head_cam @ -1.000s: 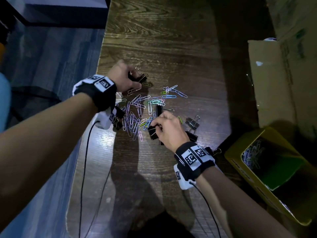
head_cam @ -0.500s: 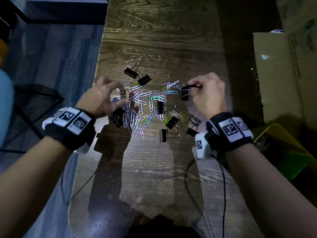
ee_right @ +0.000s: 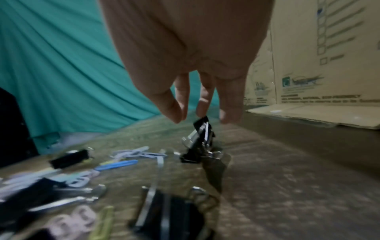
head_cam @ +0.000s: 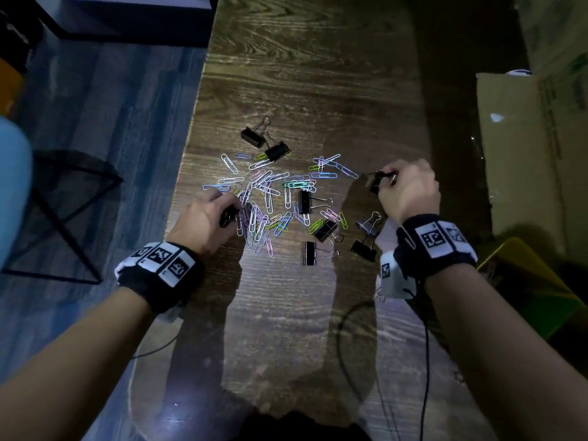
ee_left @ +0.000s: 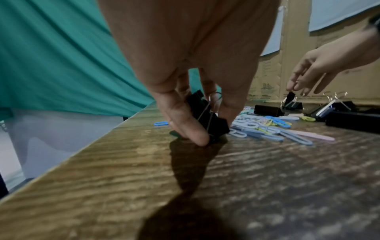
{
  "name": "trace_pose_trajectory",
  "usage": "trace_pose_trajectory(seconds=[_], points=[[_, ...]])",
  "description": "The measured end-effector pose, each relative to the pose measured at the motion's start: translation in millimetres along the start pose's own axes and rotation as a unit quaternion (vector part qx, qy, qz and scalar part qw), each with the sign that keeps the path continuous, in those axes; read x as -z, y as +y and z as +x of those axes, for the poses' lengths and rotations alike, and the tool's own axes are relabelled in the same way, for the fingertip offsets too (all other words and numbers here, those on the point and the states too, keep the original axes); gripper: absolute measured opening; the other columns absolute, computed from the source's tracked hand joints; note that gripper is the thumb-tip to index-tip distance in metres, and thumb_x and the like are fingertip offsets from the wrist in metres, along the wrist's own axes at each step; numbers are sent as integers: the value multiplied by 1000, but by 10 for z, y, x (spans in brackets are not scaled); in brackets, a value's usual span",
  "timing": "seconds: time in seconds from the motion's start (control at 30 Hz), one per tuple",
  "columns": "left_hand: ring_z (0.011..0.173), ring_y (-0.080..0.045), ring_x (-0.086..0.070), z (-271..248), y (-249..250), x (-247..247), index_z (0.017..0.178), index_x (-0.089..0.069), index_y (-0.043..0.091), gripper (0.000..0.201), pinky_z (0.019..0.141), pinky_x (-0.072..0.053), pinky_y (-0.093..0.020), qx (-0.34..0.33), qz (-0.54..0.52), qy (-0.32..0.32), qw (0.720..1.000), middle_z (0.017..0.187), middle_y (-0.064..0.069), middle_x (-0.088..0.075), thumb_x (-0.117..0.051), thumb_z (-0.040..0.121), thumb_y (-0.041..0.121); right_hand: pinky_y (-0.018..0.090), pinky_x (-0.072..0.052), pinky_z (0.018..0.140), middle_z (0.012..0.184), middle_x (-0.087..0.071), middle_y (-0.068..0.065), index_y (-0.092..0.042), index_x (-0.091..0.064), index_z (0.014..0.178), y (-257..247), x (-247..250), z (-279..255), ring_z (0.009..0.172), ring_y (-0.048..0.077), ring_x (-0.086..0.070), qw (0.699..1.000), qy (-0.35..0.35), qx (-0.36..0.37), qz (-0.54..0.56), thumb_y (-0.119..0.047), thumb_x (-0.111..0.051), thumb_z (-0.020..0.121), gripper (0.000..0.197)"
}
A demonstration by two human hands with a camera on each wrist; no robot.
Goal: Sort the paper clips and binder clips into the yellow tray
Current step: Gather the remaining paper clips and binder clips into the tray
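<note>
A pile of coloured paper clips [head_cam: 270, 198] lies mid-table with several black binder clips around it, such as one [head_cam: 310, 253] at the near side and two at the far side [head_cam: 253, 136]. My left hand [head_cam: 229, 211] is at the pile's left edge; thumb and fingers [ee_left: 212, 129] pinch a black binder clip [ee_left: 197, 104] that touches the table. My right hand [head_cam: 386, 179] is at the pile's far right, and a black binder clip [ee_right: 202, 129] hangs from its fingertips [ee_right: 202, 113] just above the wood. The yellow tray [head_cam: 521, 259] sits in shadow at the near right.
A large cardboard box [head_cam: 525, 154] stands along the right side behind the tray. The table's left edge [head_cam: 191, 154] runs close to my left hand, with floor beyond. Black cables [head_cam: 424, 345] trail from both wrists over the near tabletop.
My left hand drew back from the far binder clips to the pile's near left and took hold of a clip. My right hand moved from the pile's middle to its far right with a clip.
</note>
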State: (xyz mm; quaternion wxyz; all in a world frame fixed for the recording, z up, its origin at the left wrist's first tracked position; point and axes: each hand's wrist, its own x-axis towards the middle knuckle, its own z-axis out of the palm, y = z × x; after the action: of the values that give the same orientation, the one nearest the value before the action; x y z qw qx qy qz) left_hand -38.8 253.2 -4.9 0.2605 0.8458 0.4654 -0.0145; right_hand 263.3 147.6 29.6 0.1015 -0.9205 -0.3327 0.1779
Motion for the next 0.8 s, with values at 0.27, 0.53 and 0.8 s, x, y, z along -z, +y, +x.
trace_pose_trajectory(seconds=[0.27, 0.53, 0.8], points=[[72, -19, -54, 69, -118, 77, 94, -63, 18, 39, 73, -47, -24, -10, -106, 22, 994, 100, -10, -57, -77, 63, 0, 44, -39, 102, 134, -52, 6, -19, -57, 128, -506, -503, -366, 123, 29, -45, 943, -116, 311, -2, -17, -64, 83, 46], [68, -3, -55, 364, 40, 505, 89, -59, 13, 38, 70, -46, -17, 0, -278, -77, 957, 79, 1, -59, -71, 66, -15, 37, -43, 97, 118, -58, 4, -20, -63, 121, -545, -618, -293, 110, 29, -56, 932, -152, 327, -41, -8, -64, 80, 42], [87, -26, -67, 1114, -134, 385, 81, -57, 32, 28, 77, -57, -47, 132, -277, 115, 945, 99, -5, -65, -74, 73, 11, 34, -48, 92, 125, -46, 9, -17, -62, 116, -329, -265, -118, 102, 27, -56, 978, 4, 200, 52, -16, -62, 83, 33]])
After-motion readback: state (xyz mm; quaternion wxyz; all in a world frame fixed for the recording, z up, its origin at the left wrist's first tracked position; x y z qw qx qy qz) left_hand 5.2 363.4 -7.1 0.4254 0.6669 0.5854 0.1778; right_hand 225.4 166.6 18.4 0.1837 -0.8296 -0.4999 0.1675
